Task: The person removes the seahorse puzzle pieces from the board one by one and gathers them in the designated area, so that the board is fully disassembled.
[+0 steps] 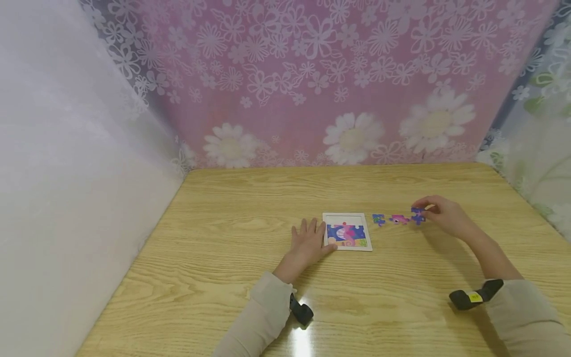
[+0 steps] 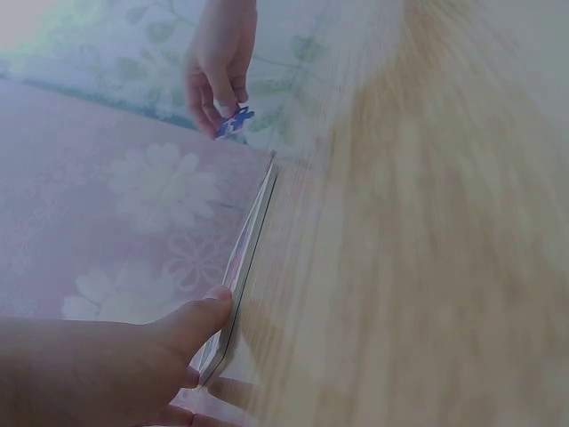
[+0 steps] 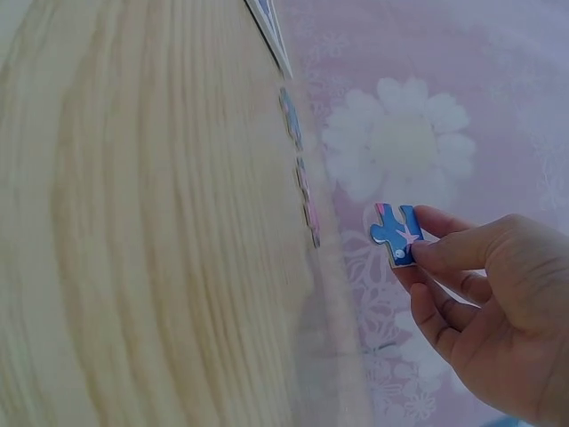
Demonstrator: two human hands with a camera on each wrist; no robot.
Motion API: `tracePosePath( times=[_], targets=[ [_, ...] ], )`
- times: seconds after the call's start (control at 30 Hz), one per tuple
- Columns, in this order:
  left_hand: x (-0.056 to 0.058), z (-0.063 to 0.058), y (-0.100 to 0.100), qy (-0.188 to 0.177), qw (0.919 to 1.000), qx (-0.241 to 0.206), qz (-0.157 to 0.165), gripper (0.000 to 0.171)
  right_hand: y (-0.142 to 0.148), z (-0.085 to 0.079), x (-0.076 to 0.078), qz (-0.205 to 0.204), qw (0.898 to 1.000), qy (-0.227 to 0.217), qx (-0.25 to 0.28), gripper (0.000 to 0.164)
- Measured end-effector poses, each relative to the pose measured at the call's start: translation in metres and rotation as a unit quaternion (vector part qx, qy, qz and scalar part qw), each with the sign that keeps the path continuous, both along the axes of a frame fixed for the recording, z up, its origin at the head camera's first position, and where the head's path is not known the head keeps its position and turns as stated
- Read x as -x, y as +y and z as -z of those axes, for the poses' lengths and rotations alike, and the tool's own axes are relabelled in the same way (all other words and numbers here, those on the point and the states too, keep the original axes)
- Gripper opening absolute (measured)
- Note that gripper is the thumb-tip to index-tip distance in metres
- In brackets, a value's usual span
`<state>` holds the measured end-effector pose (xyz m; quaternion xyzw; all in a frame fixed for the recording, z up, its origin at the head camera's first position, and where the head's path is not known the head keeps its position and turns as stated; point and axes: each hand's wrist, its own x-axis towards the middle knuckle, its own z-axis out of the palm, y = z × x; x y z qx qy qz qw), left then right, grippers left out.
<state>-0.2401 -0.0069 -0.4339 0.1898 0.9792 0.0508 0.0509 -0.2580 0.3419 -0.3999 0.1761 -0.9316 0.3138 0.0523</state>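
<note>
My right hand (image 1: 448, 216) pinches a blue jigsaw piece (image 3: 397, 235) with a pink starfish on it, between thumb and fingers. In the right wrist view the piece is held up off the table. My left hand (image 1: 307, 246) lies with fingers spread at the left side of a white puzzle frame (image 1: 369, 238), its thumb over the lower left edge. The frame's lower part holds a joined picture (image 1: 348, 235) in pink, blue and orange; its upper strip shows bare white. Between frame and right hand lie a blue-green piece (image 1: 378, 219) and a pink piece with an eye (image 1: 399, 219).
The pieces and frame rest on a wood-grain table (image 1: 214, 267). A pink floral curtain (image 1: 285, 99) hangs along the back edge, and a white wall (image 1: 80, 173) borders the left. Black wrist straps (image 1: 302, 312) sit on both sleeves.
</note>
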Motion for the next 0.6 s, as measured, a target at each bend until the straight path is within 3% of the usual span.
tracePosePath(
  times=[0.43,0.6],
  targets=[
    [-0.001,-0.002,0.000,0.001,1.0000,0.000,0.004,0.071,0.014,0.006,0.001,0.007,1.000,-0.005,-0.016,0.020],
    [-0.001,-0.002,-0.001,0.003,1.0000,0.000,0.005,0.071,0.017,0.009,0.003,0.016,0.999,-0.037,-0.019,0.021]
  ],
)
